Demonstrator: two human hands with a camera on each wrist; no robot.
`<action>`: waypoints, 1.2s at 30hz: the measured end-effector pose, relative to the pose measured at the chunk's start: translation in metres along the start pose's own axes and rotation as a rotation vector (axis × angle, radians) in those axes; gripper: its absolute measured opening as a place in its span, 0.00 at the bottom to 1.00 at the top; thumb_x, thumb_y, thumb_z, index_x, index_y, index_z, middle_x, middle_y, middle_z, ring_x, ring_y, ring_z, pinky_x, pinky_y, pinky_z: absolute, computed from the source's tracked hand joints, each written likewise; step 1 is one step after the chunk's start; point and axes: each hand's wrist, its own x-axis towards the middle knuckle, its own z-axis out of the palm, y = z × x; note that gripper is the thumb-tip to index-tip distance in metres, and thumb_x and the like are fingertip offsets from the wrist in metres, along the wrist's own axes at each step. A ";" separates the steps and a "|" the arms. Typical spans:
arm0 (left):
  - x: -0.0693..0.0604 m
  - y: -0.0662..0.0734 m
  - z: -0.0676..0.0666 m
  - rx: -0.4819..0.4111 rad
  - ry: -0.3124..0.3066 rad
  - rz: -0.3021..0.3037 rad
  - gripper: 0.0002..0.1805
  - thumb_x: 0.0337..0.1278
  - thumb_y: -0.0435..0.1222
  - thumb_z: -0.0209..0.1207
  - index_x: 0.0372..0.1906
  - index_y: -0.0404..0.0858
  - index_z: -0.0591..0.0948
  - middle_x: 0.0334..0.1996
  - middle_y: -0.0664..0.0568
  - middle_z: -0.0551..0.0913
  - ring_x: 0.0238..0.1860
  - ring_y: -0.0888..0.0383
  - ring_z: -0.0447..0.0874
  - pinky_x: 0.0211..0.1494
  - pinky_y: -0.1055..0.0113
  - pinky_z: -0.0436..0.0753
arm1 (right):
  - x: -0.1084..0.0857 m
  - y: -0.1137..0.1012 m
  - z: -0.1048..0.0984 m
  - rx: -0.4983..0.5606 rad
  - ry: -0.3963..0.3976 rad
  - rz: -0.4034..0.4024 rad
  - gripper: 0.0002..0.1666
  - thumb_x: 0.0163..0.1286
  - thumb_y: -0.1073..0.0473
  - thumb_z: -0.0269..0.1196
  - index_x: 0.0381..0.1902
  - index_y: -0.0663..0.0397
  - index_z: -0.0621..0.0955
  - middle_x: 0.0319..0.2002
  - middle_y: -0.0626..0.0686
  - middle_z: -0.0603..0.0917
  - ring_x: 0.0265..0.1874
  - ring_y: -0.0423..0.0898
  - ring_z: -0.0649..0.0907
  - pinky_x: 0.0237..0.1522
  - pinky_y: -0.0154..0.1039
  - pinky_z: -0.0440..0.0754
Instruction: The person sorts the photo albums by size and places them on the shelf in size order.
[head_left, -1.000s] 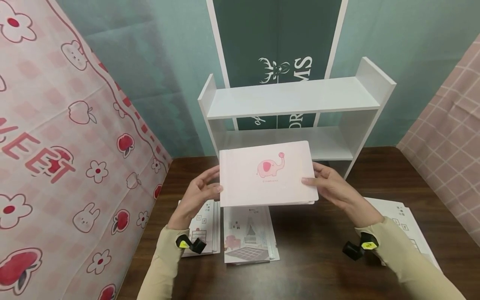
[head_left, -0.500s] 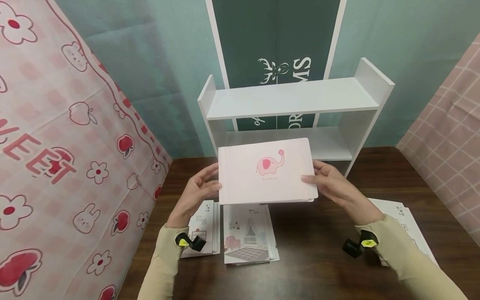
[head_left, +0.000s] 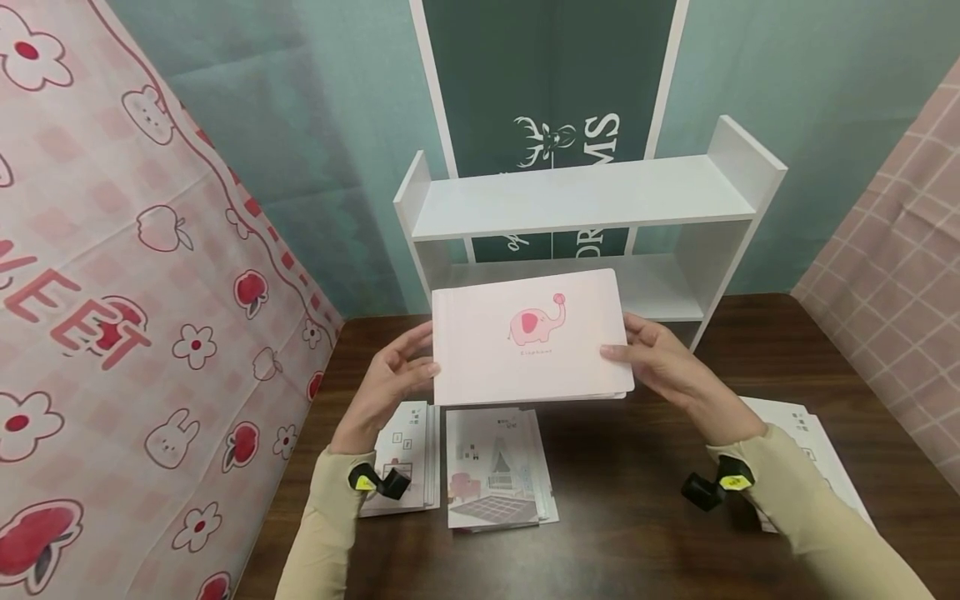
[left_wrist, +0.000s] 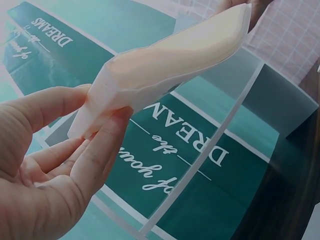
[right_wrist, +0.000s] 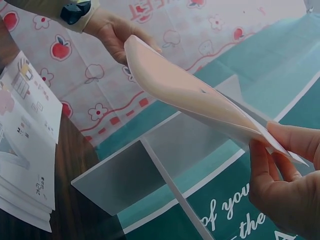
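Observation:
A pink booklet [head_left: 480,350] with an elephant drawing on its cover is held up between both hands, above the table and in front of the white shelf [head_left: 585,200]. My left hand [head_left: 386,383] pinches its left edge, the thumb on the cover and the fingers behind. At the right edge my right hand [head_left: 667,367] pinches it the same way. The left wrist view shows the booklet's thick spine [left_wrist: 95,102] between thumb and fingers. In the right wrist view its pages [right_wrist: 185,92] bow slightly, with the loose edge in the right hand.
On the dark wooden table [head_left: 600,533] lie a stack of white booklets [head_left: 408,458], booklets with a building picture [head_left: 495,475] beside it, and another white stack [head_left: 810,458] under the right forearm. A patterned pink cloth [head_left: 187,333] hangs at the left.
Both hands have raised the pink booklet slightly and shifted it a little to the left in the head view. The grip looks the same, and the stacks on the table stay put.

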 end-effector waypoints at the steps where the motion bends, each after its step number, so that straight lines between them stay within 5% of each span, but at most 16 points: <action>1: 0.000 0.000 0.000 -0.002 -0.005 0.004 0.32 0.56 0.25 0.57 0.66 0.37 0.64 0.58 0.46 0.71 0.48 0.56 0.82 0.45 0.60 0.83 | 0.000 0.000 0.000 0.003 0.000 0.000 0.40 0.63 0.74 0.56 0.69 0.66 0.52 0.48 0.46 0.81 0.41 0.44 0.83 0.42 0.40 0.83; 36: 0.004 0.012 -0.004 -0.006 0.038 0.033 0.31 0.56 0.23 0.55 0.67 0.35 0.64 0.58 0.45 0.73 0.45 0.56 0.83 0.44 0.62 0.83 | 0.008 -0.012 0.008 0.037 0.012 -0.014 0.38 0.63 0.73 0.56 0.68 0.65 0.53 0.46 0.49 0.80 0.41 0.43 0.83 0.41 0.39 0.83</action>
